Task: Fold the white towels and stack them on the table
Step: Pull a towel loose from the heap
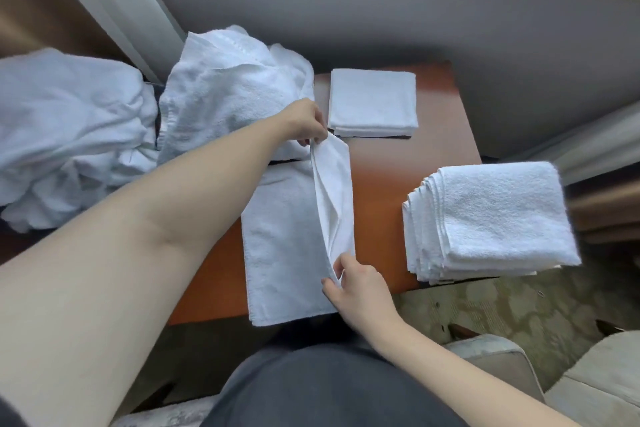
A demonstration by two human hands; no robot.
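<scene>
1. Head view: white towel (287, 246) lies flat on the brown table (388, 184), its right edge lifted.
2. Left hand (304, 121) pinches the far corner of that edge; right hand (356, 288) pinches the near corner.
3. Tall folded stack (491, 218) sits at the table's right, seemingly overhanging; smaller folded stack (372, 102) at the far side.
4. Unfolded towel heap (228, 87) at the left.

left grip (304, 123) pinching, right grip (356, 284) pinching
</scene>
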